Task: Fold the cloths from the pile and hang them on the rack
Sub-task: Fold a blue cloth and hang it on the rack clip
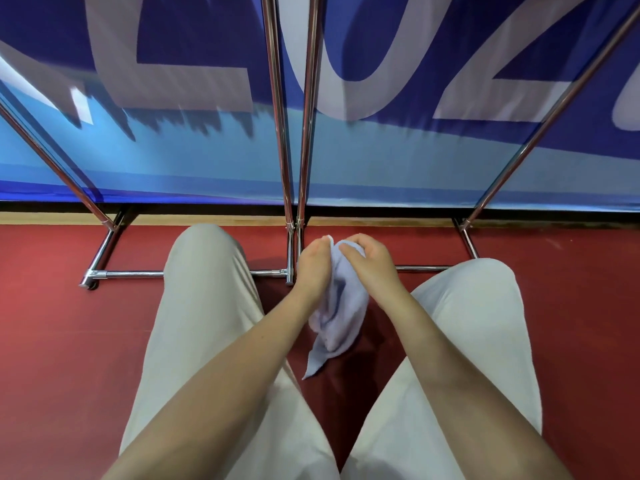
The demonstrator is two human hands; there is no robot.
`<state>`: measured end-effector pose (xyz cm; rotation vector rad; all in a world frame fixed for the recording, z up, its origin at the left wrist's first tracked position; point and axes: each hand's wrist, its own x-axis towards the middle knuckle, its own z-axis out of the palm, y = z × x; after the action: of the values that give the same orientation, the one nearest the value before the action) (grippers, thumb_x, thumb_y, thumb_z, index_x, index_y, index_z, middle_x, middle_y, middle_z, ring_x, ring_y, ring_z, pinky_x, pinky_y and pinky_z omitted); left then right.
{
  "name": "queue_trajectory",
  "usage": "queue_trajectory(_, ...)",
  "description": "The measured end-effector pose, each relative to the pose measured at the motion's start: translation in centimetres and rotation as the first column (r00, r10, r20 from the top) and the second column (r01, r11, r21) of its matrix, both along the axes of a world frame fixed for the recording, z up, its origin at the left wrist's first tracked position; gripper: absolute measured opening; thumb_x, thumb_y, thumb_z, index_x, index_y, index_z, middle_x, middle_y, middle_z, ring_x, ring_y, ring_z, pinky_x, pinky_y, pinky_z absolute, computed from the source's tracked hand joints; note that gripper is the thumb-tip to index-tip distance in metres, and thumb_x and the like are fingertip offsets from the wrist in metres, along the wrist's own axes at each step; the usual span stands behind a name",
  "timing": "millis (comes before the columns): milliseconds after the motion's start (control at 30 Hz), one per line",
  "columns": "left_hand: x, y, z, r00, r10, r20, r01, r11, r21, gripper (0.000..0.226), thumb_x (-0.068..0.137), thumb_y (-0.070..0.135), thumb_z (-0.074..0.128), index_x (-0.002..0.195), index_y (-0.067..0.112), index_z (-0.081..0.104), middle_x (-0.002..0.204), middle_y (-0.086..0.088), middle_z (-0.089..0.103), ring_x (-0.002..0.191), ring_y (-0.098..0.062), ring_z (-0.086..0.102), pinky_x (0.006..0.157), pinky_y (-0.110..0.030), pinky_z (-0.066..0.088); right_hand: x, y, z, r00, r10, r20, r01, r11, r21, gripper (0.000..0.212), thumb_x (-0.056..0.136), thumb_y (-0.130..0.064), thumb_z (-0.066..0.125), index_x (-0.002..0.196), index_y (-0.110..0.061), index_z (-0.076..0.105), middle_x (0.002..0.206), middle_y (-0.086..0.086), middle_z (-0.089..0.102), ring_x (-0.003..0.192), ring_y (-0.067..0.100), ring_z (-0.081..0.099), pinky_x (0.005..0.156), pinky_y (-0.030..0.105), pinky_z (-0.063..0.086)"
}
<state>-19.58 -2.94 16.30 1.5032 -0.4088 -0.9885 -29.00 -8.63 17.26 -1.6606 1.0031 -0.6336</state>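
Your left hand (313,266) and right hand (369,261) both pinch the top of a pale lilac terry cloth (341,317), bunched and hanging limp between your beige-trousered knees (207,289). Beyond stand the shiny chrome tube rack (292,209), the matte red floor (52,323) and a glossy blue banner (381,150).

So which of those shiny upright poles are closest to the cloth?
The pair of chrome poles in the middle, rising just beyond the hands. The pale blue cloth hangs right before their feet; the left slanted pole and the right slanted pole stand far off to either side.
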Motion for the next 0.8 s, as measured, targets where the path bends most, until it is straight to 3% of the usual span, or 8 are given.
queue_trajectory(100,0.0,-0.6,0.4,0.996,-0.010,0.085,0.006,0.999,0.043,0.038,0.100,0.028,0.043,0.063,0.022,0.044,0.063,0.004,0.045,0.064,-0.011,0.041,0.065,-0.029,0.038,-0.3,-0.5,0.0,1.000,-0.023,0.019,0.023,1.000,-0.010,0.010,0.091,-0.014,0.057,0.091,-0.007,0.065,0.084,-0.005,0.067,0.078,0.000,0.060,0.067,0.006,0.043)
queue_trajectory(200,0.1,-0.8,0.6,0.977,-0.181,0.113,0.172,0.982,0.081,0.035,0.100,0.036,0.044,0.074,0.014,0.053,0.070,-0.005,0.050,0.068,-0.016,0.046,0.062,-0.028,0.039,-1.0,-1.0,-0.1,0.996,-0.085,0.040,0.085,0.996,0.005,0.008,0.091,-0.011,0.057,0.087,-0.010,0.064,0.081,-0.008,0.065,0.075,-0.004,0.058,0.067,0.006,0.043)
queue_trajectory(333,-0.3,-0.2,0.5,0.924,-0.345,0.168,0.345,0.938,0.031,0.036,0.097,0.037,0.054,0.068,0.018,0.043,0.063,0.003,0.040,0.060,-0.012,0.037,0.055,-0.024,0.032,-2.0,-1.8,-0.6,0.968,-0.239,0.072,0.224,0.959,0.172,0.009,0.092,-0.015,0.056,0.085,-0.015,0.062,0.083,-0.003,0.063,0.080,0.010,0.057,0.073,0.020,0.044)
queue_trajectory(400,-0.2,0.1,0.2,0.906,-0.385,0.173,0.386,0.922,0.031,0.029,0.094,0.029,0.059,0.069,0.020,0.046,0.066,0.007,0.046,0.061,-0.008,0.043,0.056,-0.019,0.037,-2.3,-1.8,-0.7,0.966,-0.250,0.068,0.232,0.950,0.207,0.009,0.092,-0.016,0.056,0.085,-0.016,0.062,0.083,-0.001,0.064,0.079,0.011,0.057,0.072,0.023,0.044)
queue_trajectory(467,0.4,0.2,0.0,0.939,-0.327,0.107,0.328,0.945,0.007,0.017,0.093,0.024,0.061,0.078,0.020,0.055,0.077,0.001,0.057,0.074,-0.012,0.053,0.069,-0.026,0.044,-2.4,-1.5,-0.6,0.968,-0.236,0.089,0.211,0.951,0.226,0.010,0.092,-0.017,0.058,0.082,-0.018,0.062,0.079,-0.004,0.062,0.076,0.010,0.056,0.069,0.022,0.043)
queue_trajectory(567,1.5,0.3,0.4,0.981,-0.194,0.025,0.194,0.980,-0.036,0.017,0.095,0.018,0.056,0.078,0.018,0.054,0.076,0.000,0.056,0.074,-0.013,0.052,0.070,-0.026,0.043,-2.4,-0.5,-0.8,0.998,-0.037,0.041,0.027,0.975,0.222,0.011,0.094,-0.023,0.057,0.085,-0.018,0.063,0.074,-0.007,0.061,0.069,0.005,0.054,0.064,0.019,0.042)
queue_trajectory(667,2.9,0.6,0.3,0.992,-0.085,0.095,0.089,0.995,-0.037,0.020,0.095,0.021,0.056,0.075,0.021,0.057,0.078,0.001,0.059,0.079,-0.015,0.053,0.076,-0.032,0.045,-2.4,0.2,-2.1,0.992,0.127,-0.010,-0.125,0.982,0.144,0.016,0.097,-0.020,0.055,0.083,-0.014,0.062,0.068,-0.004,0.052,0.066,0.007,0.045,0.060,0.022,0.035)
queue_trajectory(800,4.9,1.4,0.2,0.982,0.030,0.189,-0.027,0.999,-0.018,0.017,0.094,0.026,0.056,0.079,0.020,0.058,0.082,-0.001,0.060,0.079,-0.015,0.055,0.077,-0.034,0.046,-2.8,-0.3,-4.0,0.991,0.111,-0.075,-0.100,0.986,0.133,0.015,0.095,-0.016,0.054,0.087,-0.010,0.063,0.072,0.000,0.053,0.069,0.010,0.045,0.064,0.026,0.036)
